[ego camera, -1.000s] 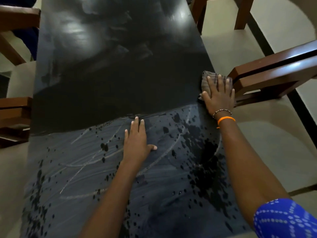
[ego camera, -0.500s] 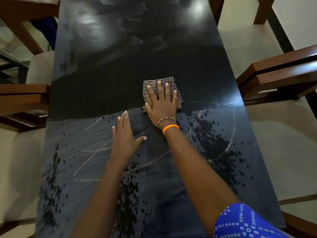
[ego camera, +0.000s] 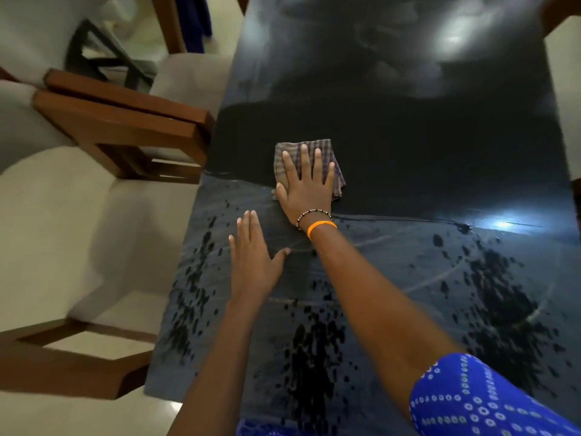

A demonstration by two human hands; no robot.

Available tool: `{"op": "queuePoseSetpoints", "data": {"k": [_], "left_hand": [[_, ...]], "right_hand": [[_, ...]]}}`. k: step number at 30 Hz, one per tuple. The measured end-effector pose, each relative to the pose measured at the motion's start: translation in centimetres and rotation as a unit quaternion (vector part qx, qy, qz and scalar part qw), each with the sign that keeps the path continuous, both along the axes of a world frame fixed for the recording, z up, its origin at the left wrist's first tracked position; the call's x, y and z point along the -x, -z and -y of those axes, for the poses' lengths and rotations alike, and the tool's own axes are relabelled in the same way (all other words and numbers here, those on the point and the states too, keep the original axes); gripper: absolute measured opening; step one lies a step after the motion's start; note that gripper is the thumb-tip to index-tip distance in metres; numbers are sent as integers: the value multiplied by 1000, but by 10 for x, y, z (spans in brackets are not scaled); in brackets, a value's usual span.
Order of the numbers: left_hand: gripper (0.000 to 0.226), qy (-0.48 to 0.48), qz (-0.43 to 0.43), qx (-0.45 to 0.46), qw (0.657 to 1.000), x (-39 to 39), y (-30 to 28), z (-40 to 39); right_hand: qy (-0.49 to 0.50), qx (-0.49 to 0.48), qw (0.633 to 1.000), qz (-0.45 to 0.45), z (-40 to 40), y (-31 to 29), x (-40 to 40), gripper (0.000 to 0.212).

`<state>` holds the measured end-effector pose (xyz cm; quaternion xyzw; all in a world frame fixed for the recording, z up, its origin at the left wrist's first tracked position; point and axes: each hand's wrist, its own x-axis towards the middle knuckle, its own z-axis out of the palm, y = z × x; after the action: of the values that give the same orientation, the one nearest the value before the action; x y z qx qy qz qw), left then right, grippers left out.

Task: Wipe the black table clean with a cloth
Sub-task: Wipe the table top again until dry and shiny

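Fingers (ego camera: 303, 158) of the right hand (ego camera: 306, 190) lie spread and flat on a folded checked cloth (ego camera: 327, 158), the palm pressing it down on the black surface (ego camera: 408, 146); that grip is an open-handed press, with nothing pinched or curled around the fabric. The cloth sits near the middle of the surface, a little toward nine o'clock, and its edges show past the fingertips at twelve and past the little finger at three. Its near edge lies right at the line where the dark, clean-looking far half meets the greyer, smeared near half. On the right wrist sit a beaded bracelet (ego camera: 312, 214) and, just behind it, an orange band (ego camera: 320, 227).

The left hand (ego camera: 254, 256) rests flat on the smeared part at about seven o'clock from the cloth, fingers together, thumb out toward the right forearm, holding nothing. Dark droplets and blotches (ego camera: 314, 350) speckle the near half around both arms, with curved pale streaks among them. A blue dotted sleeve (ego camera: 478, 401) covers the right upper arm at five o'clock. Wooden chairs with pale cushions (ego camera: 119, 121) stand just beside the surface's nine o'clock edge. Bright light glares off the far end at one o'clock.
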<state>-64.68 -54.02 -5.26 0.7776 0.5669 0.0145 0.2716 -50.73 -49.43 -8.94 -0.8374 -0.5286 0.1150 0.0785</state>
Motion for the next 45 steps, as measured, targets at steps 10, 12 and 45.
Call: {"op": "queuePoseSetpoints", "data": {"k": [10,12,45], "left_hand": [[81,-63,3,12,998,99,5,-56],[79,-58,5,19,998,110,7,-61],[69,-134,216,182,950,143,4,-61]], "right_hand": [[-77,14,997,7,-93,2,103,61],[-112,11,994,4,-94,3,113,60],[-2,9,1000,-6,-24,3,163,64]]}}
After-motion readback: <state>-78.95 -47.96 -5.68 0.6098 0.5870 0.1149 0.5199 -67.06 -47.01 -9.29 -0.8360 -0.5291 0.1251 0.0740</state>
